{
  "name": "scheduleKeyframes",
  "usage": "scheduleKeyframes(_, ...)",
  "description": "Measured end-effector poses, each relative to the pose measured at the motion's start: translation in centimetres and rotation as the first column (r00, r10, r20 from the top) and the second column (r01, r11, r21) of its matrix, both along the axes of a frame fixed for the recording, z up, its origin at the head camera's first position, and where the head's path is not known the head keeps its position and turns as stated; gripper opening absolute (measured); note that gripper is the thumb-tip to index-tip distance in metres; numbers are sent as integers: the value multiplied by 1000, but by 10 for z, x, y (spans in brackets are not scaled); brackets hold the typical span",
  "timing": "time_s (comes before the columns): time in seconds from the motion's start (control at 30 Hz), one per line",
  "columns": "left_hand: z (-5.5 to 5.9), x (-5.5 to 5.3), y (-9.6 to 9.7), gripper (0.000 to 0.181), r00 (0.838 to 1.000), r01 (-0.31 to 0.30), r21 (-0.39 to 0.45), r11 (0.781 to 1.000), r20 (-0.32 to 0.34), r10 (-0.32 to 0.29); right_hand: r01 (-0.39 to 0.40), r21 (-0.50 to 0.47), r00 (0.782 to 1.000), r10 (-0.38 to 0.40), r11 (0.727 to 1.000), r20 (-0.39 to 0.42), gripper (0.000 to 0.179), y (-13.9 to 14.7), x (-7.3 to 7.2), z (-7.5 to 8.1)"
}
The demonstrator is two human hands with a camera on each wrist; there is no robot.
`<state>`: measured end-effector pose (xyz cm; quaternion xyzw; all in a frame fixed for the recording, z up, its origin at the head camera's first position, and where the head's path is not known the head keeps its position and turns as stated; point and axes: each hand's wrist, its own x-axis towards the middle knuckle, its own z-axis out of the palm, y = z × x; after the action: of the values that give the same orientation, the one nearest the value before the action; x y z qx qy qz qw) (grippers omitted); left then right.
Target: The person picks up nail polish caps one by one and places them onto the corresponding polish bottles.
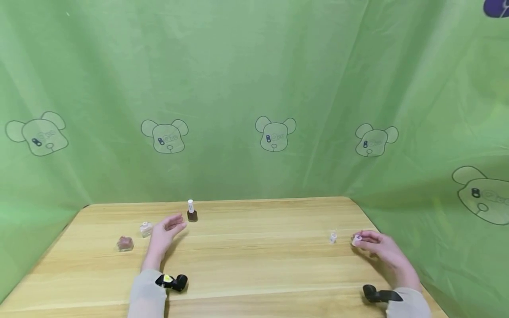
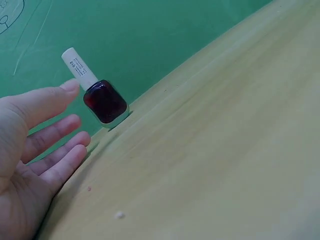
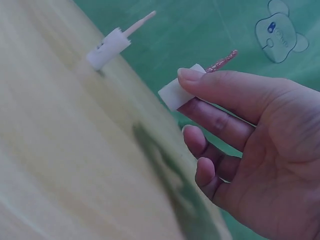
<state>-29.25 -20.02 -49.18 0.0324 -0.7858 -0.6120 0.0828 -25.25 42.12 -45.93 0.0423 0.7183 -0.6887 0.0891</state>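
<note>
Between thumb and forefinger, my right hand (image 1: 379, 249) pinches a white nail polish cap (image 3: 176, 94); its brush (image 3: 222, 61), coated in pink glitter, points upward. Another white brush cap (image 3: 107, 50) stands on the table to the left of that hand, brush up. My left hand (image 1: 162, 236) is held loosely spread beside a dark red nail polish bottle (image 2: 106, 102). This bottle stands upright with its white cap (image 2: 79, 68) on; whether the thumb touches the cap I cannot tell. Left of that hand sit an uncapped clear bottle (image 1: 146, 229) and a pink glitter bottle (image 1: 125, 244).
The wooden table (image 1: 254, 265) has its back edge against a green curtain (image 1: 238, 79) printed with bear heads. More curtain hangs along the right side. Small specks (image 2: 119, 215) lie on the tabletop near the left hand.
</note>
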Motion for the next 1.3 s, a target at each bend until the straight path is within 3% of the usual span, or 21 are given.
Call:
scheduleKeyframes(0.13,0,8,3,51,999,-34,-13,999,-2,34,-20,-2,1000,20,1000,-6,39,-2,2,10)
scheduleKeyframes(0.23,1,14,6,50,998,-60,0,998,-22,60,-29,180,996,43,983,-74,43,-3,2,19)
scheduleKeyframes(0.3,2,19,7,48,996,-81,14,997,-43,82,-24,345,988,75,938,-135,45,-4,2,25)
scheduleKeyframes(0.37,2,23,8,45,991,-111,21,994,-67,112,9,495,975,102,869,-197,47,-5,2,30)
scheduleKeyframes(0.43,2,26,9,42,984,-153,10,988,-89,153,12,536,964,132,844,-230,48,-7,2,35)
scheduleKeyframes(0.6,7,32,10,37,961,-244,-17,970,-139,240,6,529,954,154,848,-258,43,-15,4,47)
scheduleKeyframes(0.73,15,35,9,35,948,-275,-3,961,-168,271,24,567,951,156,824,-266,44,-22,6,57)
scheduleKeyframes(0.87,25,39,6,34,939,-286,4,958,-198,281,38,595,949,158,803,-274,46,-29,6,64)
scheduleKeyframes(1.1,41,46,-1,29,907,-332,-28,943,-286,311,54,642,932,192,764,-308,44,-48,6,75)
scheduleKeyframes(1.3,52,53,-10,30,894,-342,-87,936,-338,295,40,637,910,236,770,-342,38,-67,5,81)
